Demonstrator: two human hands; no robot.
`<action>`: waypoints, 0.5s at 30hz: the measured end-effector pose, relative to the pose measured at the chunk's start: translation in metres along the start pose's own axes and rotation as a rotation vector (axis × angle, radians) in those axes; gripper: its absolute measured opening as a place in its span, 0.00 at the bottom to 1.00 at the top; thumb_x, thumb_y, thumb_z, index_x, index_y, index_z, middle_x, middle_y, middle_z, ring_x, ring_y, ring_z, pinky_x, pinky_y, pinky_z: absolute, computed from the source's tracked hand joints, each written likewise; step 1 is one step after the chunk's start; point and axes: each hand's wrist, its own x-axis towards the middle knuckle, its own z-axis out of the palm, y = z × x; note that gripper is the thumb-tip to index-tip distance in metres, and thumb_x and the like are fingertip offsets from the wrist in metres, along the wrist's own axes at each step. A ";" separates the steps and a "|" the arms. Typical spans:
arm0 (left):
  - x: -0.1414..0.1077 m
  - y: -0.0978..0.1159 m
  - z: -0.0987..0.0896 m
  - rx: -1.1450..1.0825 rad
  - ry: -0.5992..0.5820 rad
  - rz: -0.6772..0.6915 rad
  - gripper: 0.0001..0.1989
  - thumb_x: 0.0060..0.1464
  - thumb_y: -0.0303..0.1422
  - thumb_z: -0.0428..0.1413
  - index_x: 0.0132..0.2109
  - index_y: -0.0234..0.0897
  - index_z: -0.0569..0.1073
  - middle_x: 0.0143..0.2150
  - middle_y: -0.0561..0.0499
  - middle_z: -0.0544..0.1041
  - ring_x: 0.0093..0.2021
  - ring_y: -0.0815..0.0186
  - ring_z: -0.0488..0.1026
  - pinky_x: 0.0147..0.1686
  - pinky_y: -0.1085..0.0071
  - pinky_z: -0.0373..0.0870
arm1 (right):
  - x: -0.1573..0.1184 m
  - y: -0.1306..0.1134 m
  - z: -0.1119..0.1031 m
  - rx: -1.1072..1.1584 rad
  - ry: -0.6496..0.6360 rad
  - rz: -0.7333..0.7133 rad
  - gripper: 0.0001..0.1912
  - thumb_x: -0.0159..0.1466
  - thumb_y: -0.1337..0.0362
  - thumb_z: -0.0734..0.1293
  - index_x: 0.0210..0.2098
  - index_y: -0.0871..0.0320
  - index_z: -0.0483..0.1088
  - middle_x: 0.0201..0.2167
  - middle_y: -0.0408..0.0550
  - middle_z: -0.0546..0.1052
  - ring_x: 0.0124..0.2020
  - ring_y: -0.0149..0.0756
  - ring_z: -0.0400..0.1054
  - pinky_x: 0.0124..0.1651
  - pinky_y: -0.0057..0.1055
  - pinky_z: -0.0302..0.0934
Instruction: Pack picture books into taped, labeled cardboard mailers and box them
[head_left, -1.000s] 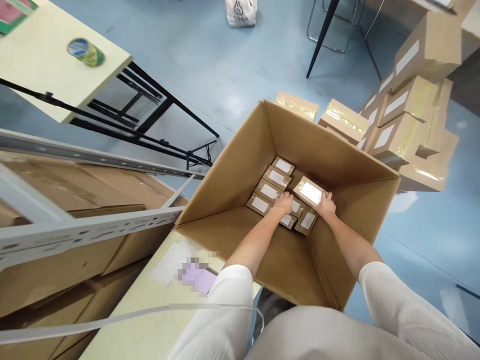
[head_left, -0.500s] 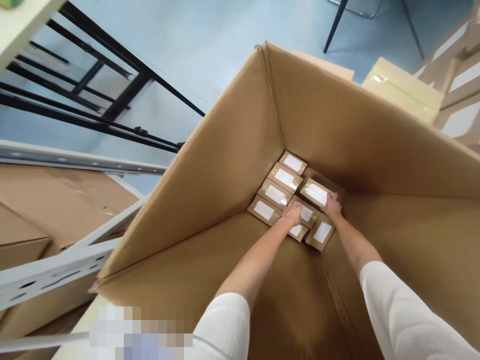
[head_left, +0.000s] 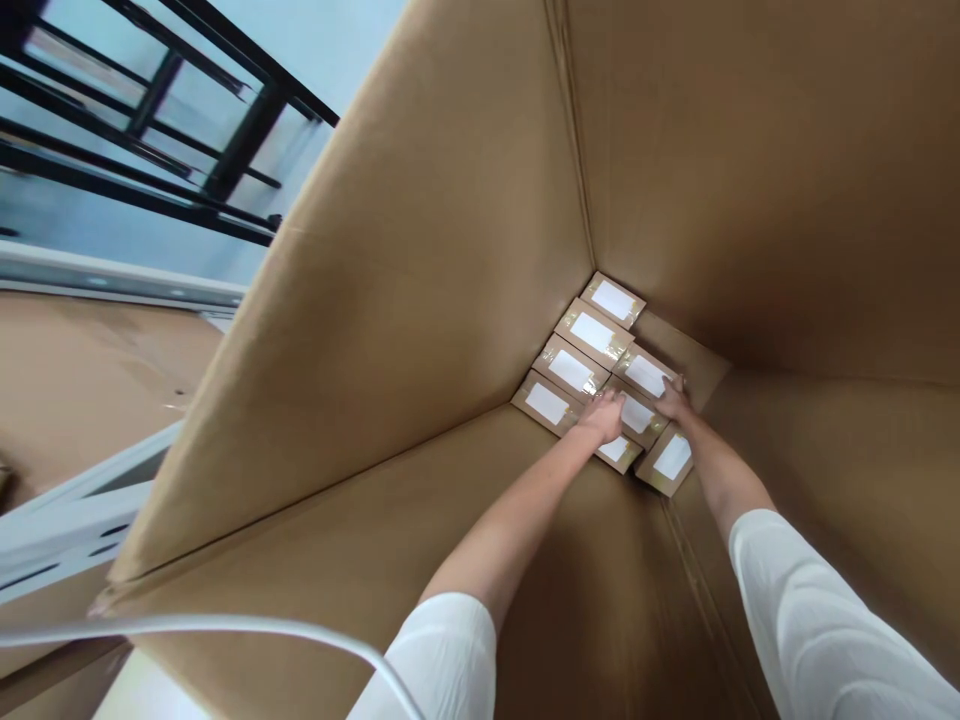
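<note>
Several small cardboard boxes with white labels lie side by side in a far corner on the bottom of a deep large carton [head_left: 450, 240]. My right hand [head_left: 676, 400] grips the near right end of one small cardboard box [head_left: 645, 370], its thumb by the label. That box sits low among its neighbours. My left hand [head_left: 604, 416] rests over the boxes to the left, its fingers curled and pressed together next to a middle box [head_left: 636, 412]. What lies under those fingers is hidden. Another small box [head_left: 666, 462] lies nearer to me, turned at an angle.
High carton walls surround both arms. A bare strip of carton bottom [head_left: 694, 365] shows right of the rows. Outside, at left, are a black metal frame [head_left: 240, 150], a white metal rack [head_left: 75, 535] and cardboard boxes [head_left: 97, 380]. A white cable [head_left: 225, 624] crosses the lower left.
The small box in my right hand has come down and left, against its neighbours. My left hand has stayed over the boxes. The view has moved closer into the carton.
</note>
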 end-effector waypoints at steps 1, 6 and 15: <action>-0.001 0.001 0.000 0.001 -0.007 -0.005 0.32 0.66 0.31 0.54 0.75 0.40 0.67 0.80 0.38 0.61 0.78 0.46 0.62 0.76 0.49 0.62 | 0.002 0.001 0.002 -0.003 -0.037 0.020 0.57 0.60 0.55 0.76 0.83 0.54 0.50 0.84 0.63 0.41 0.76 0.61 0.62 0.74 0.45 0.62; -0.012 0.009 -0.008 0.024 -0.046 -0.014 0.31 0.66 0.30 0.53 0.75 0.37 0.67 0.81 0.37 0.60 0.78 0.47 0.62 0.76 0.50 0.62 | -0.008 -0.007 0.005 -0.027 -0.230 -0.023 0.49 0.66 0.56 0.72 0.82 0.56 0.54 0.84 0.58 0.46 0.83 0.58 0.44 0.82 0.47 0.46; -0.044 0.051 -0.042 0.018 0.027 0.014 0.29 0.65 0.30 0.56 0.72 0.38 0.69 0.76 0.36 0.65 0.75 0.44 0.65 0.74 0.49 0.62 | -0.086 -0.032 -0.052 0.016 -0.101 -0.164 0.36 0.69 0.51 0.72 0.73 0.55 0.68 0.79 0.60 0.62 0.78 0.51 0.60 0.77 0.45 0.56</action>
